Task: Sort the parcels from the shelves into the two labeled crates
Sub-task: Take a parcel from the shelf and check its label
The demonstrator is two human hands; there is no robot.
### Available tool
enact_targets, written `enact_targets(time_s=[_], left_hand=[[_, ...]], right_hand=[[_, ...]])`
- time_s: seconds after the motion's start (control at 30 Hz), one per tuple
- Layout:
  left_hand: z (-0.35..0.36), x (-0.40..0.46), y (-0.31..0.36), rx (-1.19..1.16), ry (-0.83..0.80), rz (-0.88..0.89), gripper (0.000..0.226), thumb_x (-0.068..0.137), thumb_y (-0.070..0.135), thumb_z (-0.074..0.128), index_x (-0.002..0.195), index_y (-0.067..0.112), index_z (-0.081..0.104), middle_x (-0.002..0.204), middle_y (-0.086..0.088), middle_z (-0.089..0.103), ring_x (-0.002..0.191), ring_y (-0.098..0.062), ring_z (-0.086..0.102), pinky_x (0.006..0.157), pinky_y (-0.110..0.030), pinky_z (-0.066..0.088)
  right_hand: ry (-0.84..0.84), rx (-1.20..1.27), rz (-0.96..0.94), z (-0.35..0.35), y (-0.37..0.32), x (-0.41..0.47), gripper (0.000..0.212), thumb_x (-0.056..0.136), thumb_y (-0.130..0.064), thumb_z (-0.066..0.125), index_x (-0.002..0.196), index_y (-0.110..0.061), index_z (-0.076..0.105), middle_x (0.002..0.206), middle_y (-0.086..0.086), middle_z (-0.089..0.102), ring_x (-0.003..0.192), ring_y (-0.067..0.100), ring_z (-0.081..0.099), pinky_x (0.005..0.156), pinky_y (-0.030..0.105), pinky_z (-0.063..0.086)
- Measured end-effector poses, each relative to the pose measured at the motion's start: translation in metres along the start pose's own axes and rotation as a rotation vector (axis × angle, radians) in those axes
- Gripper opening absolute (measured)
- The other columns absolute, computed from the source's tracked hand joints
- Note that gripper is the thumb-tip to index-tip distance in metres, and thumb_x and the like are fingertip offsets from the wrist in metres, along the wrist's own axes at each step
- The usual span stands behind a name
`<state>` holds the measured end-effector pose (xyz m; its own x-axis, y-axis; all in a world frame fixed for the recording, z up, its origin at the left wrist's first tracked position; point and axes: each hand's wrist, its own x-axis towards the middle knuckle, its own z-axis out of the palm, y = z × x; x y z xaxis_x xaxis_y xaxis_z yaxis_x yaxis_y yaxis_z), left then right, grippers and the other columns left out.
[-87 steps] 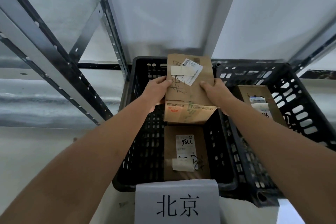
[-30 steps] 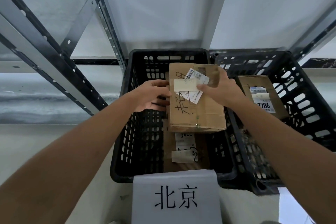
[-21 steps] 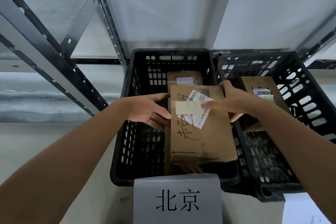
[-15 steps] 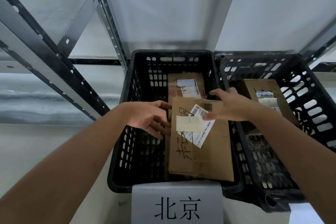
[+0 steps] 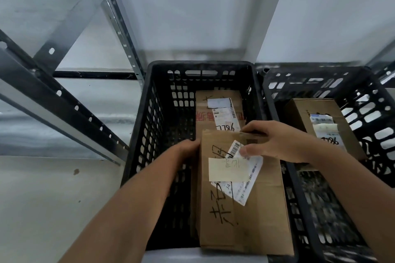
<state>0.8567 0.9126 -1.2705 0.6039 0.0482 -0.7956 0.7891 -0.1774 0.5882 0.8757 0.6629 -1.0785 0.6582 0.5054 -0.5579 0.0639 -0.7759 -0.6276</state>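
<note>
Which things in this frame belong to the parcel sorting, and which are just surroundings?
Part of the job:
- near parcel, under both hands: left hand, right hand
- far parcel in the same left crate
- right crate holding a third parcel

Just surroundings:
- metal shelf frame
- wall

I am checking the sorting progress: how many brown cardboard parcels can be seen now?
3. One brown cardboard parcel under both hands in the left black plastic crate, one behind it, one in the right crate. Others may lie hidden underneath.
</note>
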Motion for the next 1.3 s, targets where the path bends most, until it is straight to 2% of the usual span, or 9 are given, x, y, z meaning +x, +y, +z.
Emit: enact_targets(time_s=[0.1,0.23,0.43,0.5,0.6,0.73,0.87,1.0,1.3], left_hand=[[0.002,-0.016,0.01,-0.023,0.015,0.073,0.054,0.093,0.042,0.064,0.132,0.004,0.06,0.127,-0.015,0.067,0.114,-0.03,0.065,0.099,-0.039,0.053],[-0.003,-0.029,0.018,-0.108,0.108,0.139,0.038,0.105,0.03,0.051,0.133,0.007,0.059,0.12,-0.017,0.068,0.092,-0.027,0.067,0.06,-0.028,0.056],[-0.01,-0.037,0.02,-0.139,0.2,0.139,0.032,0.105,0.028,0.049,0.126,0.008,0.063,0.101,-0.015,0.064,0.066,-0.025,0.061,0.043,-0.024,0.048],[-0.009,-0.028,0.013,-0.128,0.251,0.151,0.038,0.099,0.038,0.057,0.119,0.007,0.068,0.097,-0.014,0.068,0.075,-0.034,0.066,0.049,-0.032,0.055],[-0.007,-0.024,0.008,-0.116,0.248,0.137,0.036,0.093,0.036,0.066,0.115,0.008,0.069,0.101,-0.018,0.073,0.091,-0.039,0.071,0.077,-0.05,0.061],[-0.011,-0.034,0.02,-0.084,0.118,0.096,0.039,0.096,0.032,0.065,0.125,0.006,0.061,0.113,-0.019,0.07,0.085,-0.028,0.069,0.069,-0.038,0.058],[-0.024,-0.029,0.035,0.1,0.19,0.062,0.056,0.097,0.047,0.057,0.13,0.001,0.06,0.123,-0.017,0.066,0.11,-0.032,0.065,0.097,-0.041,0.053],[-0.025,-0.022,0.05,0.045,0.184,0.122,0.051,0.103,0.034,0.051,0.144,0.004,0.047,0.139,-0.014,0.057,0.123,-0.03,0.057,0.1,-0.036,0.048],[-0.018,-0.011,0.044,-0.041,0.199,0.216,0.048,0.087,-0.001,0.056,0.132,0.015,0.057,0.121,-0.011,0.067,0.107,-0.029,0.066,0.094,-0.048,0.057]], right_hand=[[-0.023,0.015,-0.033,-0.004,-0.001,0.004,0.031,0.083,-0.04,0.079,0.111,-0.037,0.064,0.099,-0.02,0.074,0.091,0.002,0.071,0.088,0.032,0.058],[-0.058,0.062,-0.055,-0.014,-0.003,0.003,0.024,0.087,-0.034,0.075,0.11,-0.038,0.069,0.102,-0.024,0.073,0.097,-0.004,0.068,0.09,0.022,0.051],[-0.085,-0.051,-0.026,-0.015,-0.008,0.006,0.019,0.091,-0.039,0.07,0.108,-0.045,0.065,0.103,-0.03,0.07,0.098,-0.008,0.064,0.085,0.017,0.045],[-0.097,-0.15,0.0,-0.011,-0.015,0.009,0.021,0.094,-0.04,0.065,0.114,-0.045,0.061,0.111,-0.025,0.068,0.101,-0.002,0.063,0.086,0.019,0.045],[-0.115,-0.309,0.028,-0.011,-0.033,0.013,0.039,0.097,-0.039,0.059,0.135,-0.031,0.057,0.131,-0.014,0.062,0.114,0.007,0.058,0.096,0.025,0.042],[-0.098,-0.323,0.1,-0.019,-0.046,0.036,0.057,0.097,-0.057,0.05,0.142,-0.023,0.052,0.138,-0.006,0.058,0.127,0.017,0.054,0.113,0.04,0.036],[0.113,-0.05,0.261,-0.014,-0.053,0.088,0.052,0.102,-0.047,0.047,0.14,-0.011,0.049,0.129,0.01,0.061,0.111,0.024,0.063,0.101,0.041,0.052],[0.067,-0.079,0.396,0.0,-0.046,0.12,0.052,0.104,-0.036,0.049,0.147,-0.007,0.044,0.151,0.016,0.044,0.13,0.031,0.048,0.111,0.043,0.038],[0.118,0.233,0.476,0.003,-0.02,0.143,0.036,0.103,-0.017,0.053,0.137,-0.005,0.049,0.134,0.017,0.059,0.126,0.035,0.053,0.097,0.051,0.05]])
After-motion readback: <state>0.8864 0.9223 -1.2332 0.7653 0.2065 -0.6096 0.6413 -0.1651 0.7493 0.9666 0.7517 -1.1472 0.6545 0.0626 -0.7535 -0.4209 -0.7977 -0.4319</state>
